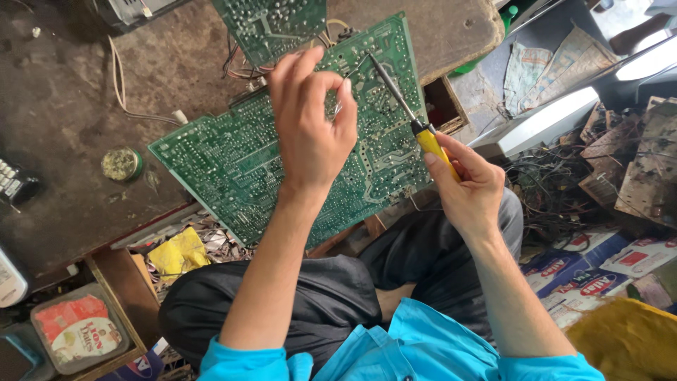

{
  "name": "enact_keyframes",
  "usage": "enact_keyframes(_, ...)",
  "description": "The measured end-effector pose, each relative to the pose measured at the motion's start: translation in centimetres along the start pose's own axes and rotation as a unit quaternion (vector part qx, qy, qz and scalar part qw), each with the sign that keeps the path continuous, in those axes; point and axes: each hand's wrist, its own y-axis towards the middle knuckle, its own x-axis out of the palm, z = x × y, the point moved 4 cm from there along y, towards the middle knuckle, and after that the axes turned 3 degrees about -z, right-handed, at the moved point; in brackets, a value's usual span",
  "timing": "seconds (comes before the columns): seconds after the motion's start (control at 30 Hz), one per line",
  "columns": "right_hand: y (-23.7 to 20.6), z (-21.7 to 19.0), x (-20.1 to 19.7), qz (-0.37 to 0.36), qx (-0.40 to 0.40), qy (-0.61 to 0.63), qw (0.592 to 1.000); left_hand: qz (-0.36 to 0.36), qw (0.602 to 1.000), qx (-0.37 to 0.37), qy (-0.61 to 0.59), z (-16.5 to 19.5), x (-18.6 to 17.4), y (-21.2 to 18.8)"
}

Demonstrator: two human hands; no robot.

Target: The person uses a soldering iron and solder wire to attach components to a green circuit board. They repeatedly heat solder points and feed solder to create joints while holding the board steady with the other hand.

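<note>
A large green circuit board [233, 162] lies solder side up, half on the dark workbench and half over my lap. My left hand [310, 120] hovers over its middle, fingers pinched on a thin strand of solder wire [350, 73] that reaches toward the board. My right hand [469, 183] grips the yellow handle of a soldering iron [402, 106], whose dark shaft points up-left, the tip meeting the board near the wire. A second green board [271, 25] stands behind, joined by loose wires.
A small round tin [121, 164] sits on the worn workbench [63, 106] left of the board. An open drawer holds a yellow cloth [178, 254]. A lidded plastic box [79, 335] is at lower left. Tangled wires and scrap boards [620, 162] pile up at right, above cardboard boxes [599, 268].
</note>
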Motion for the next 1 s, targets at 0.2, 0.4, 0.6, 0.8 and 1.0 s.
enact_keyframes(0.2,0.2,0.1,0.0,-0.003,0.003,0.008,1.000,0.062,0.998,-0.014,0.002,0.1,-8.1,-4.6)
enact_keyframes(0.4,0.3,-0.2,-0.2,0.003,0.011,-0.001,1.000,0.199,0.975,-0.102,0.002,-7.7,-16.2,-8.3)
enact_keyframes(0.6,0.4,-1.3,-0.5,0.011,-0.003,-0.021,1.000,0.240,0.959,-0.133,0.067,-10.9,-18.3,-10.1)
enact_keyframes(0.8,-0.2,-1.6,-1.1,0.031,-0.029,-0.025,0.999,0.259,0.952,-0.160,0.024,-11.0,-18.5,-9.9)
enact_keyframes(1.0,-0.2,-1.2,-0.7,0.015,-0.018,-0.028,0.999,0.260,0.950,-0.168,0.028,-10.9,-18.5,-9.8)
